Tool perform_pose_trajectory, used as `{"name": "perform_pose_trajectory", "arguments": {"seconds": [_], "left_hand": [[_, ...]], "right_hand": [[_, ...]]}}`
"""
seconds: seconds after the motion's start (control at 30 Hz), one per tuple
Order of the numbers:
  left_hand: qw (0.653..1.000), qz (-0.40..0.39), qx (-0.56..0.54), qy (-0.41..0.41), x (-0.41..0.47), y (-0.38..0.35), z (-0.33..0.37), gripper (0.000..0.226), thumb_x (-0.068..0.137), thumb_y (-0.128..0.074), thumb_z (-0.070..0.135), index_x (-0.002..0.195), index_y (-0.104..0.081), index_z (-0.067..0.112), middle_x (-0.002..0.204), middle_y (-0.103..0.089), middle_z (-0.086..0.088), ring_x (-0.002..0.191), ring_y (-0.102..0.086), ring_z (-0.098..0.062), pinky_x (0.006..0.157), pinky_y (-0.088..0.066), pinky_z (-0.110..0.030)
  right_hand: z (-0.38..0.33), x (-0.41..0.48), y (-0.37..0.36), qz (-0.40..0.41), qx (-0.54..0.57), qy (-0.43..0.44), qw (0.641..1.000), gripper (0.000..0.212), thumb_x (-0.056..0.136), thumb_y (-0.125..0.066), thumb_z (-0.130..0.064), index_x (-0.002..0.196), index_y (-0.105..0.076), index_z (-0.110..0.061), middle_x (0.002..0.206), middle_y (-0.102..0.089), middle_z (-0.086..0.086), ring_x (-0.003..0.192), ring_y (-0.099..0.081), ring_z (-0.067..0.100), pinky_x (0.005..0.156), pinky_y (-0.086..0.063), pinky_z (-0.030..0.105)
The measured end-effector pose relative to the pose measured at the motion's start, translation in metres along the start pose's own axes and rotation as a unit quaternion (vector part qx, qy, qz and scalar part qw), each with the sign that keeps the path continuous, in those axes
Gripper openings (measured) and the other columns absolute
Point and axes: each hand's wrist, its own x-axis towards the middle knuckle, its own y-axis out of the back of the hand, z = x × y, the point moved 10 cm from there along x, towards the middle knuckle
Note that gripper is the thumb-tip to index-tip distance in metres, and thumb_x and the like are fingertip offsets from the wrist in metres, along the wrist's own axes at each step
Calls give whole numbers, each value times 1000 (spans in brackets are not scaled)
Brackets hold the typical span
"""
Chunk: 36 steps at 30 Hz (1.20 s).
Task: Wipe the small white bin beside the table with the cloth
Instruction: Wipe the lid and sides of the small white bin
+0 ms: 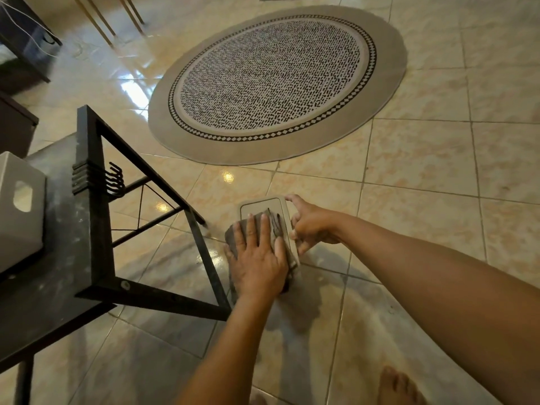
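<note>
Shiny tan tiles covered the floor (409, 171) in the head view. A small white bin (264, 206) stood on the floor, just beside the black leg at the near corner of the counter (43, 302). A grey cloth (276, 226) lay over the top of the bin. The left hand (257, 258) was pressed flat on the cloth, with its fingers spread out and straight. The right hand (309, 223) was on the right side of the bin, its fingers curled against the rim to hold it.

A white box (20, 211) with a cut-out handle sat on the counter near its left edge. A round rug (277, 83) with black marks lay on the floor, well apart from the bin. A bare foot (397, 387) showed near the bottom edge of the view.
</note>
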Motion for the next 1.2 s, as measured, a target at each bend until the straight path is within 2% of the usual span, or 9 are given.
{"name": "perform_pose_trajectory", "arguments": {"seconds": [0.17, 0.33, 0.47, 0.6, 0.73, 0.87, 1.0, 1.1, 1.2], "left_hand": [[995, 0, 54, -82, -21, -9, 29, 61, 101, -6, 52, 153, 22, 35, 160, 31, 7, 145, 34, -18, 120, 14, -52], [1000, -15, -2, -27, 27, 5, 8, 59, 104, -12, 47, 154, 16, 37, 162, 27, 7, 145, 32, -18, 120, 12, -54], [987, -21, 47, -153, 29, 6, 34, 56, 104, -12, 49, 154, 13, 42, 161, 24, 12, 147, 29, -17, 120, 10, -54], [997, 0, 20, -81, 51, 16, 15, 57, 104, -14, 48, 155, 10, 41, 163, 19, 11, 148, 26, -17, 120, 10, -54], [983, -10, 58, -174, 38, 8, 36, 57, 104, -13, 49, 155, 10, 39, 163, 18, 9, 148, 25, -17, 121, 9, -54], [997, 10, 27, -77, 58, 16, 16, 59, 103, -14, 47, 156, 8, 37, 165, 14, 9, 149, 22, -17, 121, 9, -53], [985, -9, 55, -166, 45, 11, 36, 58, 103, -13, 48, 156, 9, 37, 164, 15, 10, 148, 24, -16, 121, 8, -53], [997, 4, 26, -79, 60, 19, 9, 58, 104, -13, 46, 156, 11, 37, 165, 15, 8, 149, 23, -16, 121, 11, -52], [999, 5, 0, -35, 54, 14, -1, 59, 104, -14, 45, 156, 12, 35, 164, 19, 7, 148, 25, -17, 119, 15, -51]], "right_hand": [[3, -4, 1, -13, 17, -6, 1000, 102, 86, -49, 18, 155, -4, -43, 107, -58, 18, 81, -69, 29, 68, -62, 48], [-2, -3, -2, -15, 20, -1, 1000, 101, 88, -49, 19, 155, -4, -43, 92, -54, 10, 60, -65, 14, 62, -63, 40], [0, -6, 2, -13, 32, -10, 999, 106, 84, -50, 21, 156, -5, -42, 138, -48, 19, 88, -70, 26, 59, -63, 40], [-4, -2, -2, -14, 30, 0, 999, 102, 86, -50, 19, 154, -7, -43, 93, -58, 11, 70, -70, 19, 72, -63, 50], [0, -6, 1, -12, 28, -14, 999, 105, 86, -50, 19, 155, 1, -43, 122, -55, 15, 84, -72, 25, 73, -63, 47], [-6, -4, -4, -7, 10, -4, 1000, 104, 85, -51, 19, 155, -2, -41, 95, -61, 14, 61, -69, 15, 60, -62, 38], [3, -2, 2, 1, 22, -21, 1000, 105, 86, -51, 17, 156, 1, -41, 115, -59, 17, 72, -73, 19, 67, -64, 43], [-4, -1, -5, 1, 2, -12, 1000, 99, 88, -49, 18, 154, -6, -43, 97, -58, 14, 63, -68, 15, 63, -63, 40], [-8, 0, -11, -3, -9, -9, 1000, 98, 88, -48, 18, 153, -10, -44, 96, -57, 13, 64, -67, 15, 60, -63, 38]]}}
